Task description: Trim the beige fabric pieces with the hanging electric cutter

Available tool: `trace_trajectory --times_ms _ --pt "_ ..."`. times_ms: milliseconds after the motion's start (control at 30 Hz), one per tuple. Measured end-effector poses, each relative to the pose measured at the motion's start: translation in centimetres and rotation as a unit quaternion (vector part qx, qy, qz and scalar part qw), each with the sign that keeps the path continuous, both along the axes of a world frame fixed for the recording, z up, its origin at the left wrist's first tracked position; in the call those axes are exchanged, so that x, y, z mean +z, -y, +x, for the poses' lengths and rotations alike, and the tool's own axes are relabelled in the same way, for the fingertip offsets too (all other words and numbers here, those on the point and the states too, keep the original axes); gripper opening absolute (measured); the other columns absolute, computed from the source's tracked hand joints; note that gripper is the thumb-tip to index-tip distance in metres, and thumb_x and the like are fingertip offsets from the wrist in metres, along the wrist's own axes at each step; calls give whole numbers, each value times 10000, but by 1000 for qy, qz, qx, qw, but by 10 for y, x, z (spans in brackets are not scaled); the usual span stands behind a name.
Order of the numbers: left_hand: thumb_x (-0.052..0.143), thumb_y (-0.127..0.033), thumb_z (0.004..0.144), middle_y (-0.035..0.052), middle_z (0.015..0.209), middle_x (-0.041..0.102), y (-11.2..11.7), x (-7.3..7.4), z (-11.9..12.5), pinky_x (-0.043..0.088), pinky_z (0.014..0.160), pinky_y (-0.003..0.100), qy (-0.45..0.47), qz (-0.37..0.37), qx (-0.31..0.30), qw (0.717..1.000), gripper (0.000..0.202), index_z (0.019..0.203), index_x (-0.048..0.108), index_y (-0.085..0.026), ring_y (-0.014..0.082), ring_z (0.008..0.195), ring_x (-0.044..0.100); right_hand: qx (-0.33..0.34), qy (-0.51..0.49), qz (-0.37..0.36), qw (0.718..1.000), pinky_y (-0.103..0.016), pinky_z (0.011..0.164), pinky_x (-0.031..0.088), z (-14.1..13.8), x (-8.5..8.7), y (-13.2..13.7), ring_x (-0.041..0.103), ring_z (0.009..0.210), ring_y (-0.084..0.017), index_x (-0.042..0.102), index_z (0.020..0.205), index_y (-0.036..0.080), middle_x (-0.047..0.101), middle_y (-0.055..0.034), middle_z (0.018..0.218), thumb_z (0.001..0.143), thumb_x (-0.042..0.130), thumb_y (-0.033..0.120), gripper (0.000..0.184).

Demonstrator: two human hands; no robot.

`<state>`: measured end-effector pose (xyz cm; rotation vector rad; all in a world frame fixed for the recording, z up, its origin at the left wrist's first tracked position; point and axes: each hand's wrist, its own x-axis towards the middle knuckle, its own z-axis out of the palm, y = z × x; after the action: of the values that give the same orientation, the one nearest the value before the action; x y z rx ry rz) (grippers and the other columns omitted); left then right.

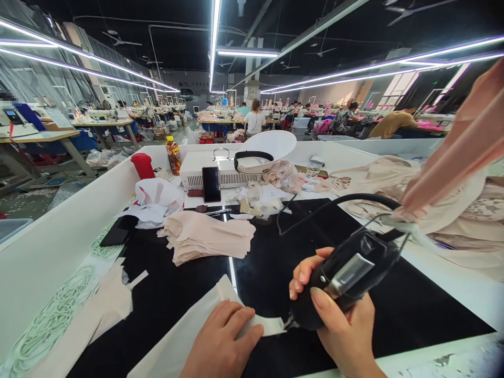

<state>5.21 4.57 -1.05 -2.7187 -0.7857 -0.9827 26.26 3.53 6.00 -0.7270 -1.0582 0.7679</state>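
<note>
My right hand (342,320) is wrapped round a black corded hand tool (350,275) with a small metal tip, thumb along its near side. The tip meets the end of a narrow tab on a pale fabric piece (177,336). My left hand (226,336) lies on that piece with fingers stretched out, just left of the tip. A pink fabric strip (452,142) is tied to the rear of the tool and runs up to the right. Beneath it all is a glossy black work surface (275,252). A stack of beige fabric pieces (208,236) lies beyond my left hand.
Pale green cord coils (51,310) and more cut fabric (106,310) lie at left, near a dark phone (118,230). A white vented box (192,170), upright phone (211,184), bottle (173,156) and red cup (142,166) stand behind. The tool's cable (338,199) arches across the right.
</note>
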Motion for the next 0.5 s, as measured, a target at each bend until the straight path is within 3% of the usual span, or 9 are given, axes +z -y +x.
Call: trace_trajectory --times_ms 167,500 --pt "439 -160 1097 60 1137 768 0 -5 1 648 859 370 2 -13 -8 1000 287 1137 719 -213 227 959 723 10 -22 6 1000 -288 618 580 -15 4 -9 652 686 -145 616 1221 319 657 17 877 968 793 350 310" --pt "410 -158 1105 41 1121 764 2 -9 4 628 924 403 18 -6 0 1000 315 1127 717 -225 217 950 715 29 -20 14 999 -278 617 572 -26 -5 -15 657 683 -132 606 1234 319 666 22 890 975 792 340 319"
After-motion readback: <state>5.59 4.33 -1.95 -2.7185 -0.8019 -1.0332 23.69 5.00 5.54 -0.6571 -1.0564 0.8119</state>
